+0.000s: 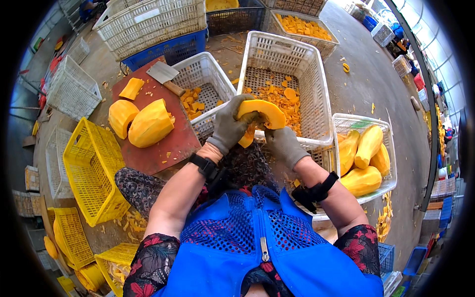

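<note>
Both your gloved hands grip one pumpkin wedge [262, 113] over the white crate [316, 84]: your left hand [228, 127] clasps its upper end, your right hand [285, 145] clenches beneath it

Single view, head-worn wide fisheye camera, the left of a side-by-side pair: looks steeply down over the wearer's chest, forearms entering from the lower edge, with the left hand [228, 127] and right hand [284, 144] close beneath the lens near frame centre. Facing forward and down across a white crate [316, 99] and a red cutting board [163, 148] just ahead, farther crates shrinking toward the top (straight edges bow toward the dark circular rim). No second view present, so no shared part of the scene to list.
</note>
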The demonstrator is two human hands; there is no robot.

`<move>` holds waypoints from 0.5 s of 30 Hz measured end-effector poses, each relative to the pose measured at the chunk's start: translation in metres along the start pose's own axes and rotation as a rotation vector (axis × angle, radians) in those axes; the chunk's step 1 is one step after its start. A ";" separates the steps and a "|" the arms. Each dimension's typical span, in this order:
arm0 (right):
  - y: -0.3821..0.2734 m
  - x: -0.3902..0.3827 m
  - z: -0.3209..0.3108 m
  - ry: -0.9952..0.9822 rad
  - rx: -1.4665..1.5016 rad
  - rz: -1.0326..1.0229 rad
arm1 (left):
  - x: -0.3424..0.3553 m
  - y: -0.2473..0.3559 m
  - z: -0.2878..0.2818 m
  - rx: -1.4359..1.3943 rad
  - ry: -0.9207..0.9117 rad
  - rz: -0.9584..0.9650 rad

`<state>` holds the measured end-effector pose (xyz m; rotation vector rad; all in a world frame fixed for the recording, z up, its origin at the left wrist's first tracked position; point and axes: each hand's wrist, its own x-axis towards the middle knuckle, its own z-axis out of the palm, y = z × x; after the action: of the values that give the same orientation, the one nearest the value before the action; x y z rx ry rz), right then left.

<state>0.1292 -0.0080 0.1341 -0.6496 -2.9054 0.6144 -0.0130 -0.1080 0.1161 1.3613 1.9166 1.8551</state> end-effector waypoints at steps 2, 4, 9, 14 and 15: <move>0.012 -0.003 0.014 -0.030 0.009 -0.073 | -0.002 -0.004 0.005 0.055 0.005 0.027; 0.019 -0.004 0.025 -0.096 0.169 -0.015 | -0.007 -0.011 0.010 0.148 0.029 0.084; 0.009 -0.011 0.023 0.050 0.214 -0.271 | -0.011 -0.014 0.009 0.098 0.042 0.047; -0.006 -0.016 0.034 -0.038 0.282 -0.189 | -0.016 -0.015 0.009 -0.117 0.086 -0.035; -0.008 -0.016 0.027 -0.054 0.245 -0.243 | -0.014 -0.017 0.008 -0.147 0.114 -0.055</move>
<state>0.1352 -0.0313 0.1127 -0.2502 -2.8282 0.9440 -0.0076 -0.1086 0.0926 1.1714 1.8061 2.0420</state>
